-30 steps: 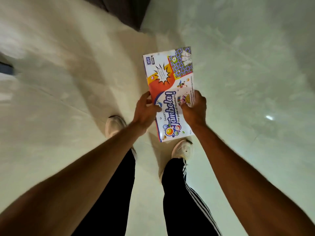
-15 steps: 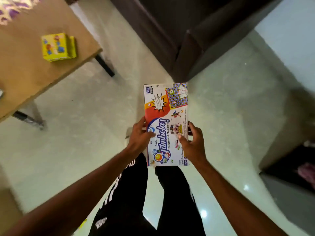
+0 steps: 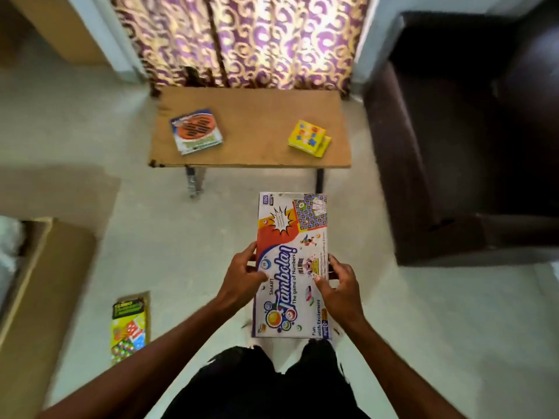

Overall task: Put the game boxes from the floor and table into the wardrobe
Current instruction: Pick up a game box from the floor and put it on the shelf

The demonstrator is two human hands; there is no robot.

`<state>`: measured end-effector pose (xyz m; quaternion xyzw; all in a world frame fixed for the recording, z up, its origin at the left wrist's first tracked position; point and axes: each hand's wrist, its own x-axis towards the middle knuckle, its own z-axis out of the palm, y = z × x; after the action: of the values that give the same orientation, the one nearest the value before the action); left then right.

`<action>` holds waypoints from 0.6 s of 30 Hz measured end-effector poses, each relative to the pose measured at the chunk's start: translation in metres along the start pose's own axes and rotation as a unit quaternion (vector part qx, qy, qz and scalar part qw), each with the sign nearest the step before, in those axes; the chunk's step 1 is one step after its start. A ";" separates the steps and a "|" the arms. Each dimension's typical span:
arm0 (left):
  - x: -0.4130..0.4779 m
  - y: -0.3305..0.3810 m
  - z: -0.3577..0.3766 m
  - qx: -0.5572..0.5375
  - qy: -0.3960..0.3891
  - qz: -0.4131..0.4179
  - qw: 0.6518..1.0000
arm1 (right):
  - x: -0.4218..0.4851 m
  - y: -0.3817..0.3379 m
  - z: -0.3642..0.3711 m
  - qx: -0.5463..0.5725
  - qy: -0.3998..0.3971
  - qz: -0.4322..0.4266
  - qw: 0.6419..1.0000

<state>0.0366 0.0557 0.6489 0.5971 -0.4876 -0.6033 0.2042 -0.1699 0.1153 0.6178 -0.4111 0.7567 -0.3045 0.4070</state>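
I hold a white, red and blue Tambola game box (image 3: 290, 255) lengthwise in front of me, above the floor. My left hand (image 3: 243, 275) grips its left edge and my right hand (image 3: 337, 287) grips its right edge. On the small brown table (image 3: 257, 128) ahead lie an orange and blue game box (image 3: 196, 136) at the left and a yellow game box (image 3: 308, 138) at the right. Another colourful game box (image 3: 130, 326) lies on the floor at my lower left. No wardrobe shows in this view.
A dark brown armchair (image 3: 472, 131) fills the right side. A purple and gold curtain (image 3: 242, 37) hangs behind the table. A brown cardboard box (image 3: 45, 282) stands at the left. Pale floor lies around my legs.
The view has swung left and up: the table, the curtain and the floor box are now in front. The Tambola box stays held in both hands.
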 end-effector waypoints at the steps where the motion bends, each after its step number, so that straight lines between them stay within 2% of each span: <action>1: -0.003 -0.002 -0.027 0.005 0.017 0.007 1.000 | 0.005 -0.015 0.022 -0.005 -0.013 -0.007 1.000; 5: 0.003 -0.013 -0.104 0.023 0.069 0.012 0.997 | 0.031 -0.067 0.082 -0.024 -0.059 -0.047 0.997; 10: 0.037 -0.017 -0.201 -0.004 0.139 0.012 0.990 | 0.089 -0.149 0.160 -0.080 -0.115 -0.109 0.984; 18: 0.122 -0.004 -0.361 -0.058 0.261 -0.022 0.963 | 0.205 -0.290 0.290 -0.143 -0.217 -0.210 0.943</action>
<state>0.3451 -0.1674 0.6498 0.7317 -0.3680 -0.4583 0.3452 0.1222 -0.2375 0.6334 -0.6704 0.5820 -0.1752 0.4257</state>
